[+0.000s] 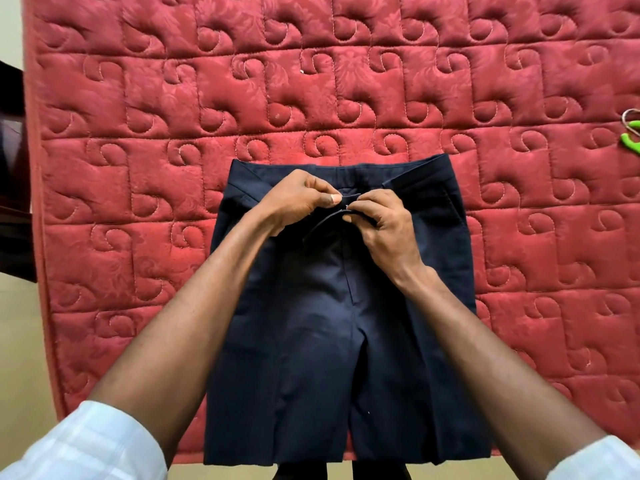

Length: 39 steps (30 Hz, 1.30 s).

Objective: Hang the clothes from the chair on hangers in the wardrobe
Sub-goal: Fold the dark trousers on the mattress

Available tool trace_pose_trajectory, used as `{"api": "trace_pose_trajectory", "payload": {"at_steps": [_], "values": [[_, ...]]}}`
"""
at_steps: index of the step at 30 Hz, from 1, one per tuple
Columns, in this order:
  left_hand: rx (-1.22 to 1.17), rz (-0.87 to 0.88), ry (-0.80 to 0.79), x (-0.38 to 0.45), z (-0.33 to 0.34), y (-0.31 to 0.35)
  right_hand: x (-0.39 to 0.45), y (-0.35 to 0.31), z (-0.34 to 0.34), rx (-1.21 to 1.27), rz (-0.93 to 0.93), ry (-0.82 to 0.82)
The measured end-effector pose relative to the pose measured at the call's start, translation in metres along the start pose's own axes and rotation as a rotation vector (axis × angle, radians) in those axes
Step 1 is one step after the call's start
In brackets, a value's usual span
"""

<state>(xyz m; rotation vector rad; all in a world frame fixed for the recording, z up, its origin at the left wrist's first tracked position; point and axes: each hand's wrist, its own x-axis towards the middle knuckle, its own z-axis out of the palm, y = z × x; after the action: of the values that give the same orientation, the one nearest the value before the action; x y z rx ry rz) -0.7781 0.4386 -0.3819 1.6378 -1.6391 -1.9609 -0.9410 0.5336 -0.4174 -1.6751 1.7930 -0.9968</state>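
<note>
Both the left hand (298, 199) and right hand (384, 223) pinch the waistband of the soft, limp trousers (346, 323), probably the best place to lift them.

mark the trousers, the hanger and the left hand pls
trousers (329, 341), head view, front panel below the fly
hanger (632, 135), head view, green part at the right edge
left hand (298, 199), head view, back of the hand

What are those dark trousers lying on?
The trousers lie flat on a red quilted mattress. Their legs hang past its near edge. What the mattress looks like directly beneath them is covered.
</note>
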Motion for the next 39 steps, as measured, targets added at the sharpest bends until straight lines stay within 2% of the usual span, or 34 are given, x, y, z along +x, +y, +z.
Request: {"api": "trace_pose_trajectory", "payload": {"at_steps": [11,21,30,35,39], "values": [[-0.034,0.042,-0.072,-0.002,-0.003,-0.004,0.002,-0.010,0.000,0.038,0.178,0.007],[0.038,0.109,-0.042,-0.004,-0.007,-0.002,0.015,-0.006,-0.015,0.031,0.205,-0.074],[0.455,0.140,-0.008,-0.001,-0.027,0.008,0.027,0.002,-0.015,-0.145,0.199,-0.160],[0.639,0.037,0.056,-0.008,-0.052,0.008,0.028,-0.002,-0.014,-0.205,0.196,-0.144],[0.776,-0.016,0.045,-0.007,-0.060,0.011,0.032,-0.015,-0.005,-0.397,0.212,-0.181]]}}
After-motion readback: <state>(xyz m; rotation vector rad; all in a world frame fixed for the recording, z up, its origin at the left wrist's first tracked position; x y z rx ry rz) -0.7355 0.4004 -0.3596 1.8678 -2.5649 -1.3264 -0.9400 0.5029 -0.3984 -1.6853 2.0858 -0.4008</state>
